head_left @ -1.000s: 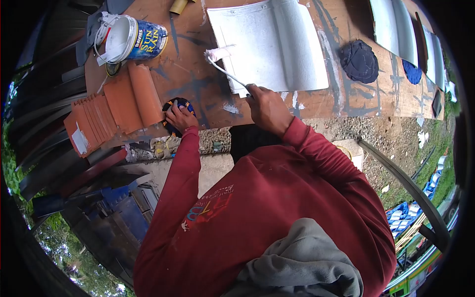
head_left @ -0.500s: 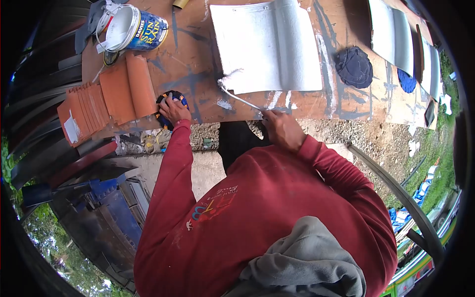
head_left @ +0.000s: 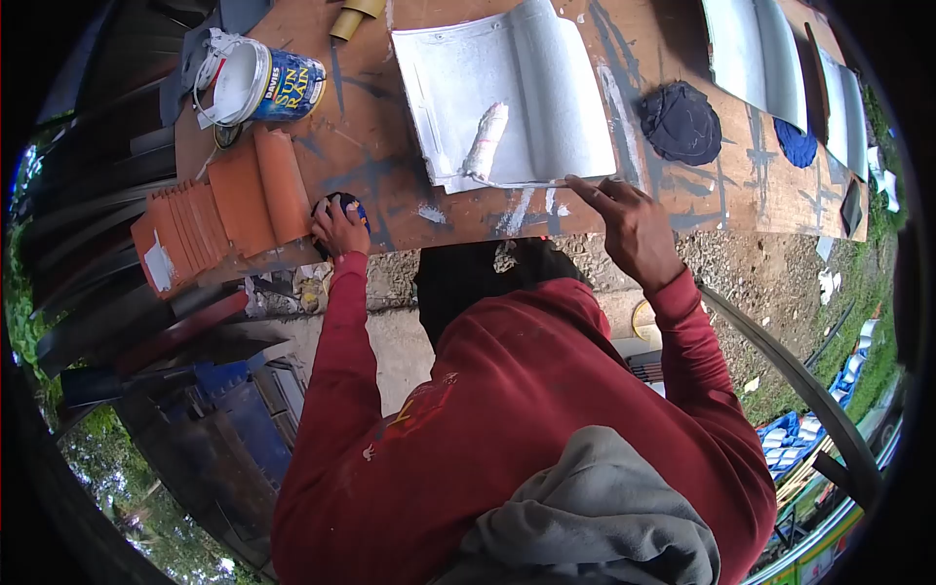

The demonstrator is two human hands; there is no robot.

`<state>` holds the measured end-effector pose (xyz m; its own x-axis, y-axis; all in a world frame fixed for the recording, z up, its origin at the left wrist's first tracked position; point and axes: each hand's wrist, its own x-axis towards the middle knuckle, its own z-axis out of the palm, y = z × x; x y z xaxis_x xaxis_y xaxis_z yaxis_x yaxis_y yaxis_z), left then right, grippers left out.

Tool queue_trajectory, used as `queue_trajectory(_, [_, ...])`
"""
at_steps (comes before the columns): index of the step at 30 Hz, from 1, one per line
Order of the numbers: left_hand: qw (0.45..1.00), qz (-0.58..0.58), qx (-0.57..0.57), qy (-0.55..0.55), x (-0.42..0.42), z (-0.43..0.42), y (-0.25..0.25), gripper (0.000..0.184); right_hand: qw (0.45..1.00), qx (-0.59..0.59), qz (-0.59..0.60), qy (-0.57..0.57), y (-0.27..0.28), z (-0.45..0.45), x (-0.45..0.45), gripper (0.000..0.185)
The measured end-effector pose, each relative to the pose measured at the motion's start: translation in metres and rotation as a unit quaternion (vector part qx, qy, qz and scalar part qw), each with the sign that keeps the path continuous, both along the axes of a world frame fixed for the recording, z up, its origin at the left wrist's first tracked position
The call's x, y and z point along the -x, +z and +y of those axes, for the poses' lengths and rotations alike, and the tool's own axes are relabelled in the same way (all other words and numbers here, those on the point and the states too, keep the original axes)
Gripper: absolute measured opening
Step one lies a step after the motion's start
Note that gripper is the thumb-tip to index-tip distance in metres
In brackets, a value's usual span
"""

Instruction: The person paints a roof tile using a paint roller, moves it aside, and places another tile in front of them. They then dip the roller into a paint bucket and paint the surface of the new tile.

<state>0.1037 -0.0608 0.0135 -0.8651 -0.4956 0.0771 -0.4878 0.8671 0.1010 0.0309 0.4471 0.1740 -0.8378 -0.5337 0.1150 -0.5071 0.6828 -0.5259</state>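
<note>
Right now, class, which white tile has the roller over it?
The leftmost white tile, nearest the right hand, which holds the roller over it. The middle white tile and far-right white tile have no roller.

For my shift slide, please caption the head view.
Right hand holds a paint roller over a white roof tile; left hand rests on a dark pad beside orange tiles.

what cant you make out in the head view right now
All in the head view:
Cloth: largely covered by the left hand.
Paint roller: handle end hidden by the right hand.
Yellowish tube: cut off by the top edge.
Paint bucket: smallest label print too small to read.
</note>
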Motion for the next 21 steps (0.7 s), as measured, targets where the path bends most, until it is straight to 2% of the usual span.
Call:
queue_trajectory(2, [0.982, 0.154, 0.062, -0.09, -0.002, 0.052, 0.029, 0.035, 0.998, -0.043, 0.036, 0.026, 0.026, 0.025, 0.023, 0.063])
queue_trajectory(3, [0.98, 0.164, -0.017, -0.113, 0.0, 0.068, 0.029, 0.037, 0.996, -0.072, 0.035, 0.027, 0.035, 0.036, 0.029, 0.067])
queue_trajectory(4, [0.971, 0.17, -0.097, -0.135, 0.0, 0.08, 0.024, 0.04, 0.994, -0.076, 0.069, 0.038, 0.035, 0.044, 0.035, 0.06])
queue_trajectory(5, [0.959, 0.154, -0.216, -0.101, 0.004, 0.093, 0.017, 0.046, 0.99, -0.067, 0.116, 0.044, 0.024, 0.048, 0.043, 0.044])
queue_trajectory(6, [0.932, 0.134, -0.332, -0.065, 0.009, 0.102, 0.005, 0.052, 0.989, -0.089, 0.108, 0.048, 0.02, 0.045, 0.047, 0.035])
queue_trajectory(7, [0.932, 0.133, -0.33, -0.069, 0.016, 0.106, -0.007, 0.052, 0.987, -0.111, 0.101, 0.053, 0.017, 0.039, 0.052, 0.027])
queue_trajectory(8, [0.873, 0.132, -0.47, 0.009, 0.028, 0.109, -0.02, 0.06, 0.987, -0.11, 0.105, 0.05, 0.007, 0.033, 0.058, 0.027])
queue_trajectory(9, [0.788, 0.124, -0.597, 0.087, 0.038, 0.112, -0.028, 0.069, 0.989, -0.098, 0.092, 0.054, -0.012, 0.023, 0.06, 0.028])
queue_trajectory(10, [0.789, 0.124, -0.596, 0.085, 0.048, 0.116, -0.026, 0.069, 0.992, -0.086, 0.078, 0.058, -0.028, 0.012, 0.063, 0.028])
queue_trajectory(12, [0.718, 0.109, -0.666, 0.169, 0.069, 0.126, -0.014, 0.087, 0.995, -0.033, 0.05, 0.078, -0.05, -0.016, 0.073, 0.027])
queue_trajectory(13, [0.719, 0.106, -0.667, 0.165, 0.076, 0.126, -0.01, 0.087, 0.996, -0.032, 0.05, 0.073, -0.059, -0.033, 0.074, 0.027])
queue_trajectory(15, [0.653, 0.04, -0.749, 0.104, 0.086, 0.121, -0.008, 0.098, 0.993, 0.047, 0.05, 0.093, -0.07, -0.057, 0.076, 0.02])
queue_trajectory(17, [0.654, 0.025, -0.753, 0.07, 0.091, 0.116, -0.011, 0.099, 0.994, 0.041, 0.036, 0.094, -0.07, -0.057, 0.073, 0.02])
queue_trajectory(19, [0.634, 0.01, -0.764, 0.118, 0.095, 0.119, -0.002, 0.096, 0.995, 0.031, 0.025, 0.096, -0.065, -0.044, 0.072, 0.02])
queue_trajectory(21, [0.636, 0.0, -0.762, 0.118, 0.095, 0.126, 0.01, 0.099, 0.996, -0.038, 0.04, 0.064, -0.06, -0.006, 0.074, 0.017])
